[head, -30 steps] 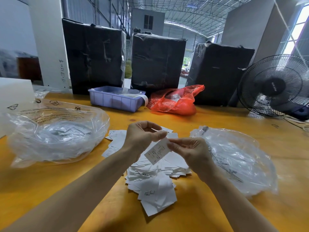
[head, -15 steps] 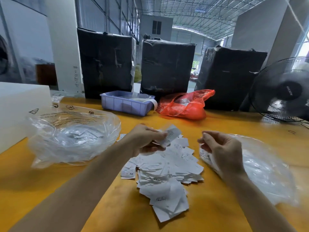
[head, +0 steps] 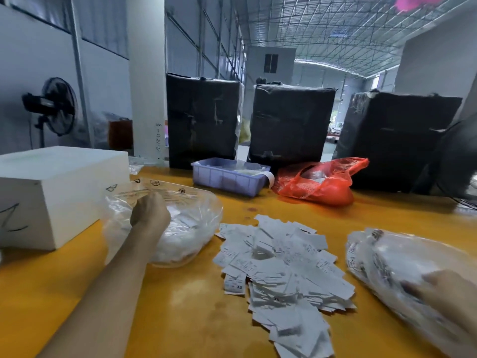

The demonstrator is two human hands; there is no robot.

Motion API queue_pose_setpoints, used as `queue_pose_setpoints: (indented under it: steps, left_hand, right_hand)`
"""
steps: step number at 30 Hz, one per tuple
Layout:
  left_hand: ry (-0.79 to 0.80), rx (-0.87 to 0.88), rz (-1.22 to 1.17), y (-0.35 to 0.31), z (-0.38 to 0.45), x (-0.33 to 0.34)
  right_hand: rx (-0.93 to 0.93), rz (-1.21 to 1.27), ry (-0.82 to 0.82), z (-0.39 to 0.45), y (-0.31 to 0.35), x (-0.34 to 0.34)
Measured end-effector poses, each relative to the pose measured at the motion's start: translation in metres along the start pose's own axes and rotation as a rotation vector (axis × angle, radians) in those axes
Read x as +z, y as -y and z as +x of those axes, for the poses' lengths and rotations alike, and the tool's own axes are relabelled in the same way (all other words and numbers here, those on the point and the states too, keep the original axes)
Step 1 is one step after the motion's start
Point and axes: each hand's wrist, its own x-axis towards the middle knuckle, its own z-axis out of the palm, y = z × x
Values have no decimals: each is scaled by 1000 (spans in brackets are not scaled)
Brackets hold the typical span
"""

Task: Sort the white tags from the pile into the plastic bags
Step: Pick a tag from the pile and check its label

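On the yellow surface (head: 180, 319) in a warehouse hall, the white tags (head: 281, 267) lie piled between two plastic bags (head: 196, 228), the left hand (head: 149, 211) curled over the left bag, grip unclear, the blurred right hand (head: 446, 293) flat on the right.

The left hand (head: 149, 210) reaches forward, fingers hidden; the right hand (head: 446, 293) lies blurred at lower right.

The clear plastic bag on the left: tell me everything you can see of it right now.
The left plastic bag is clear, thin, crinkled film with black printed marks along its far edge. It lies slumped on the yellow table, mouth open upward, white tags showing dimly inside. The left hand reaches into its mouth; its grip is hidden. The white box stands just left of it.
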Motion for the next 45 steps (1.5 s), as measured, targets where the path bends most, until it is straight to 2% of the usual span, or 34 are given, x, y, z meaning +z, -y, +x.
queue_pose_setpoints:
  steps: [4,8,10,12,13,14,16,18,20,22,26,30,35,38,45]
  left_hand:
    - [-37,72,48,-23,-7,3]
    - [-142,290,-40,-51,-25,7]
    - [-156,449,-193,-67,-41,14]
    - [-93,620,-355,-83,-65,21]
    - [-29,699,-433,-91,-78,23]
    - [60,763,-516,-97,-92,24]
    - [334,816,-677,-110,-119,25]
    - [660,761,-844,-119,-139,25]
    - [957,637,-964,-124,-148,26]
    - [1060,620,-958,-122,-150,28]
    - [976,596,-882,-114,-143,33]
    - [891,421,-986,-111,-132,38]
    - [970,307,-1059,-110,-129,39]
    - [1031,278,-1059,-110,-128,38]
    - [1025,254,-1118,-112,-128,40]
  right_hand:
    - [-24,122,-137,-16,18,-12]
    - [-13,238,-156,-21,22,-17]
    - [-34,424,-271,-22,25,-27]
    - [-58,807,-354,-26,34,-38]
    - [-64,1036,-291,-32,42,-45]
    - [-75,1257,-149,-38,50,-49]
    - [-118,1482,176,-51,69,-50]
    - [-199,1443,392,-64,88,-43]
    - [-298,1318,504,-77,105,-33]
    - [-391,1221,574,-85,114,-24]
    - [-485,1062,601,-91,120,-16]
    - [-364,1127,587,-92,122,-16]
    - [-214,1275,534,-90,122,-15]
    - [-190,1306,510,-90,122,-14]
    - [-165,1430,438,-87,122,-16]
